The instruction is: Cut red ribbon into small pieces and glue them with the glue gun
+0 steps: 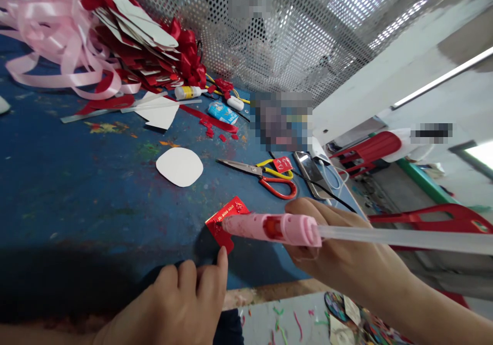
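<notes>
My right hand (346, 257) is wrapped around a pink glue gun (273, 228) with a clear glue stick (404, 238) jutting out of its back. The gun's nozzle touches a small red card (227, 221) lying on the blue table (77, 180). My left hand (181, 299) rests at the table's near edge, fingers curled, with a fingertip pressing the card's near corner.
A white oval cutout (179, 166) lies beyond the card. Scissors (265, 175) with red and yellow handles, a phone (310, 173) and a cable sit to the right. Pink ribbon (50, 37), red bows and white cutouts (142, 42) are heaped at the back, against a perforated metal screen (292, 32).
</notes>
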A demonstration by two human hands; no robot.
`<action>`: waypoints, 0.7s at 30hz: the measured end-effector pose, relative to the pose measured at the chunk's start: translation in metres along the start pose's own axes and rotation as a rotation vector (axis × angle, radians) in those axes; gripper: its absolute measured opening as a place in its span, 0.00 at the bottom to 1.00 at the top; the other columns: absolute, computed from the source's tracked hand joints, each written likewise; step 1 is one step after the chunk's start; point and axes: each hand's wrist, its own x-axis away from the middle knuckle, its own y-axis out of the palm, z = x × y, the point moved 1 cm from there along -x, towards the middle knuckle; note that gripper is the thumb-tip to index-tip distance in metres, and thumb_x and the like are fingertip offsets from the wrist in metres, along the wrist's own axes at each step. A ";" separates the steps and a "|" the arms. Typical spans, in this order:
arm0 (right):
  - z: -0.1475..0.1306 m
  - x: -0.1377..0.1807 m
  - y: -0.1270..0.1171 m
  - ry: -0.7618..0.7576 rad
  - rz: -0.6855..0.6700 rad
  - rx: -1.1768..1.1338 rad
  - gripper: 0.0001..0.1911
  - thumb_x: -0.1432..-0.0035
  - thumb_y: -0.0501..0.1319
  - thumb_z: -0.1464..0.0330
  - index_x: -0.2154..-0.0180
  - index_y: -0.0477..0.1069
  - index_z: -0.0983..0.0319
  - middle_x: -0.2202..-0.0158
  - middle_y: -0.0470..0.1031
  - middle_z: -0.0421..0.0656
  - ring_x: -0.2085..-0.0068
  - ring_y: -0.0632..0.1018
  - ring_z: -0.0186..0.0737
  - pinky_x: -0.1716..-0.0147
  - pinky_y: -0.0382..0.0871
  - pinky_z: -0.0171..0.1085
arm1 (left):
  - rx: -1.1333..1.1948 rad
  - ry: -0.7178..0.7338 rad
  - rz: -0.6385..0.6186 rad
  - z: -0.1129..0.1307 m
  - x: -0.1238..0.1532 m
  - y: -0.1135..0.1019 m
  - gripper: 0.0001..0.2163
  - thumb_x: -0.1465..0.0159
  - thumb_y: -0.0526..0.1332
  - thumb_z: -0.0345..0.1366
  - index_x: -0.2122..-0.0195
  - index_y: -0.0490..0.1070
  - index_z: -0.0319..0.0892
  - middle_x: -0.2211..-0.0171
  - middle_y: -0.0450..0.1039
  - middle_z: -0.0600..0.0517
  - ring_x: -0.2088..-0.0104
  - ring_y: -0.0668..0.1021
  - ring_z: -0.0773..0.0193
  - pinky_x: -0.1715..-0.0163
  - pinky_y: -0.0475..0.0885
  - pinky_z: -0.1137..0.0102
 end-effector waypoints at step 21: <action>0.002 0.003 -0.002 -0.002 -0.018 -0.021 0.18 0.46 0.43 0.80 0.82 0.58 0.61 0.83 0.55 0.36 0.84 0.58 0.29 0.86 0.51 0.31 | -0.003 0.010 -0.035 0.000 0.002 -0.002 0.13 0.37 0.55 0.37 0.56 0.73 0.38 0.80 0.66 0.56 0.85 0.68 0.72 0.87 0.52 0.72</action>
